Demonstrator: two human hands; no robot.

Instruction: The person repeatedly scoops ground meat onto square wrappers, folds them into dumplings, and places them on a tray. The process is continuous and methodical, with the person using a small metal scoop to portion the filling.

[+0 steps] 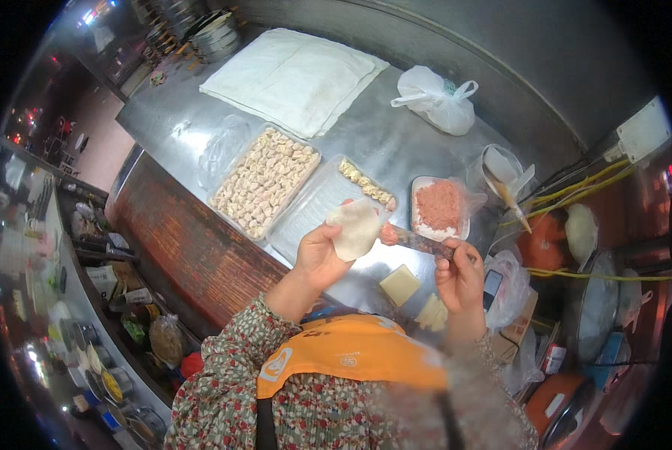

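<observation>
My left hand [317, 259] holds up a thin pale dough wrapper [355, 231] over the near edge of a clear tray [306, 214]. In my right hand [460, 279] is a flat, dark spatula [424, 243], and a lump of pink minced meat [388, 235] sits on its tip, close beside the wrapper's right edge. More minced meat [437, 206] fills a white container just beyond the spatula. A square stack of wrappers [400, 285] and some loose wrapper pieces [431, 313] lie on the steel table between my forearms.
Many small dumplings [265, 180] fill another tray; a short row of dumplings [366, 184] lines the clear tray's far end. White cloth [295, 75] and a tied plastic bag [437, 97] lie at the back. A phone [492, 289] and yellow cables [598, 276] are right; a wooden board [193, 247] is left.
</observation>
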